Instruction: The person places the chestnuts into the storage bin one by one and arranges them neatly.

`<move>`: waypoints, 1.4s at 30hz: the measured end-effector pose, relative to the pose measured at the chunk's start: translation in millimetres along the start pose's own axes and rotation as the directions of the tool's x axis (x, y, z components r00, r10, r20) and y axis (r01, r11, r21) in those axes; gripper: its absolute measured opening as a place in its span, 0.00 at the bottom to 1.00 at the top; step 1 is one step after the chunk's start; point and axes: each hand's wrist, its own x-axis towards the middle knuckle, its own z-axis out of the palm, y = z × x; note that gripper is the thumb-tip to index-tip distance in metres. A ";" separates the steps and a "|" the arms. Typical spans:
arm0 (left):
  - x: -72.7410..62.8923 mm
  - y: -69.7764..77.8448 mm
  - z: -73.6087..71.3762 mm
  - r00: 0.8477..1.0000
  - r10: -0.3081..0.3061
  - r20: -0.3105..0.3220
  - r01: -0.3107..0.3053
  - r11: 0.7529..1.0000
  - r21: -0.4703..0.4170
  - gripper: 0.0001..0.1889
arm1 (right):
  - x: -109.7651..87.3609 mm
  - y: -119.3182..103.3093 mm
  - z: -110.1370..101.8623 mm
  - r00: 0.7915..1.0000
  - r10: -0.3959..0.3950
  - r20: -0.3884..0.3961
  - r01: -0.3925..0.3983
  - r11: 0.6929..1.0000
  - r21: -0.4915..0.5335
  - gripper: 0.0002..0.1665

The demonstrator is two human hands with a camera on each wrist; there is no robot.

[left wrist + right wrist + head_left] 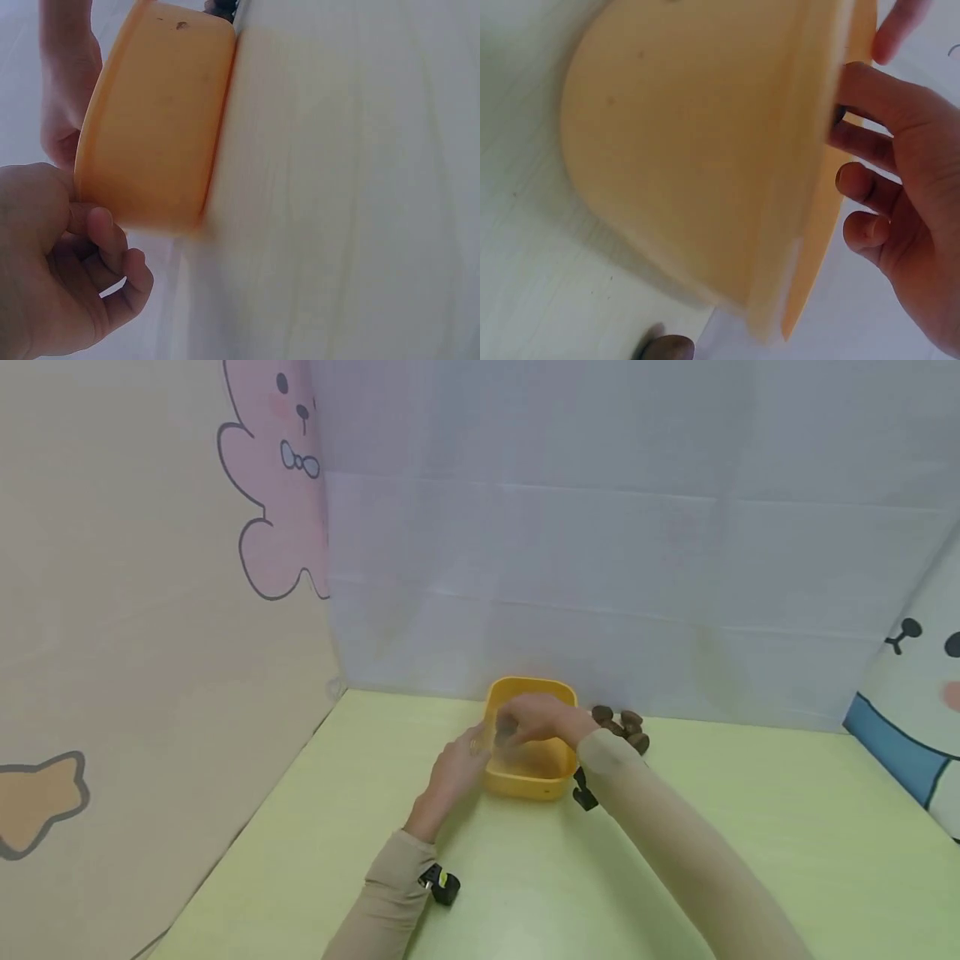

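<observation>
A yellow plastic container (pixel 528 787), an open-topped tub with rounded corners, stands on the table near the back. My left hand (pixel 459 766) grips its left rim; in the left wrist view thumb and forefinger pinch the edge, and the other fingers curl loosely outside. Over the tub's opening is my right hand (pixel 536 718), fingers pointing left and bent. Between its thumb and forefinger a small dark piece (pixel 840 114) shows, mostly hidden by the rim and fingers. Several brown rounded pieces (pixel 632 720) lie just right of the tub, one brown piece (pixel 667 349) showing in the right wrist view.
The pale yellow-green table (pixel 322 802) meets a whitish back curtain (pixel 600 568) close behind the tub. A side curtain (pixel 150 568) with cartoon figures hangs at the left, and another printed curtain (pixel 922 693) hangs at the right.
</observation>
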 end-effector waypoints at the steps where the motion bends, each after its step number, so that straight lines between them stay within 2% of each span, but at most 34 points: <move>1: 0.2 -0.2 0.5 1.000 0.004 0.003 -0.004 1.000 0.001 0.29 | 1.3 -1.7 1.1 1.000 0.025 0.006 -0.025 1.000 -0.018 0.13; 4: 0.7 0.5 1.5 1.000 0.012 0.008 -0.012 1.000 0.011 0.28 | 4.4 -5.9 3.9 0.996 0.082 0.026 -0.080 0.994 -0.069 0.10; 10: -0.4 2.0 -1.0 1.000 0.007 -0.019 -0.006 0.999 0.048 0.27 | 9.9 -10.4 9.3 0.994 0.095 0.060 -0.088 0.991 -0.104 0.06; 17: -2.3 5.5 -2.1 1.000 0.000 -0.004 0.000 0.999 0.052 0.28 | -1.1 -6.8 5.0 0.994 0.103 0.046 -0.102 0.995 -0.023 0.12; 25: -2.4 3.7 -1.5 1.000 -0.011 0.001 0.011 0.999 0.037 0.29 | -25.8 4.4 -14.5 0.999 0.033 -0.019 -0.034 0.998 -0.045 0.12; 34: 0.0 1.9 -2.0 1.000 -0.017 0.003 0.017 0.999 0.038 0.29 | -65.3 17.0 -29.5 0.990 -0.001 -0.140 0.005 1.000 0.029 0.12; 42: -0.7 0.9 -5.9 1.000 -0.022 -0.004 0.022 0.999 0.046 0.29 | -98.5 36.7 -28.4 0.978 0.061 -0.200 -0.038 0.993 0.116 0.11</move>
